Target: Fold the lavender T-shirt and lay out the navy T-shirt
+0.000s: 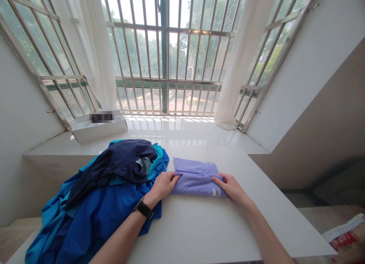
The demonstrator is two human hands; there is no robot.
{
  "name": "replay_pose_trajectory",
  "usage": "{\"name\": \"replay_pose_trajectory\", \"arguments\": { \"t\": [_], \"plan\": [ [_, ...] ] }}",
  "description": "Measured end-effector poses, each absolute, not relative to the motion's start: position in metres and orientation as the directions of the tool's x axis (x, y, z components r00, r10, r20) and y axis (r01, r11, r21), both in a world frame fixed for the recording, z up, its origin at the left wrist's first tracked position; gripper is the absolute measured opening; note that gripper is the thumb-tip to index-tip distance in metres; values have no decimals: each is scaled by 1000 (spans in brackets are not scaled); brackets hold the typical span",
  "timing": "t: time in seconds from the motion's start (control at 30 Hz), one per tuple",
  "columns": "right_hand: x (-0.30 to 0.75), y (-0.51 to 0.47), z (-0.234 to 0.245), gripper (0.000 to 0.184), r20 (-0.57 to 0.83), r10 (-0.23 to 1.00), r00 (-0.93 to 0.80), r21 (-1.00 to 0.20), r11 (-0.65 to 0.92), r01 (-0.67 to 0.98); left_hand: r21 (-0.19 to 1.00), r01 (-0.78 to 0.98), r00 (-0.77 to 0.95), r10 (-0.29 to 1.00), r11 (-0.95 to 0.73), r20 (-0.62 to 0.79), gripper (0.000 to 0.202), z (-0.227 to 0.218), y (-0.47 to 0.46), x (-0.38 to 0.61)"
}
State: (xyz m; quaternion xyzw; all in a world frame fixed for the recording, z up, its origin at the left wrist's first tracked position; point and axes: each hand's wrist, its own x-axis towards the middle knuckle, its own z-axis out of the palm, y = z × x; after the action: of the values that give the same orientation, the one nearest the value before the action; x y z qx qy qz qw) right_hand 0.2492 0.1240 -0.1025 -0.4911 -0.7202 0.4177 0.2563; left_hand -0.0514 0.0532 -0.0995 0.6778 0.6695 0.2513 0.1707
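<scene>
A lavender garment [196,184] with white printing lies folded into a flat rectangle on the white tabletop [199,229]. A crease runs across its middle. My left hand [165,184] pinches the left end of that crease between thumb and fingers, a dark watch on the wrist. At the right end, my right hand [229,184] grips the cloth in the same way, thumb on top. Left of the garment, close to my left forearm, is a loose heap of blue clothes [99,210], with a dark navy garment [122,157] on top.
A white open box [99,131] stands on the sill at the back left, its contents blurred out. Barred windows [171,51] and white curtains [236,58] rise behind. The table's right edge slopes toward me, with a red and white package [348,237] below it.
</scene>
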Motion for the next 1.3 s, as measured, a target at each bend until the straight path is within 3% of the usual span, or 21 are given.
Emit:
{"name": "replay_pose_trajectory", "arguments": {
  "t": [0.23, 0.5, 0.63, 0.8, 1.1, 1.3],
  "plan": [
    [248, 126, -107, 50, 9, 961, -276, -753, 188, 630, 467, 883, -75, 996, 43, 50, 41, -97, 53, -48],
    [248, 129, -115, 48, 51, 966, -253, -727, 210, 654, 432, 897, -132, 989, 93, 61, 38, -99, 52, -47],
    [251, 129, -115, 50, -14, 963, -270, -799, 151, 582, 497, 865, -134, 987, 73, 89, 46, -94, 53, -50],
    [254, 127, -111, 46, -68, 937, -344, -859, 120, 497, 590, 806, -69, 998, 53, 5, 48, -91, 50, -52],
    [252, 128, -115, 41, -29, 955, -295, -797, 156, 583, 610, 791, -29, 994, -42, 105, 38, -103, 54, -47],
    [252, 125, -109, 42, -115, 940, -322, -811, 98, 577, 688, 725, -31, 997, -31, 77, 44, -99, 57, -50]
  ]
}}
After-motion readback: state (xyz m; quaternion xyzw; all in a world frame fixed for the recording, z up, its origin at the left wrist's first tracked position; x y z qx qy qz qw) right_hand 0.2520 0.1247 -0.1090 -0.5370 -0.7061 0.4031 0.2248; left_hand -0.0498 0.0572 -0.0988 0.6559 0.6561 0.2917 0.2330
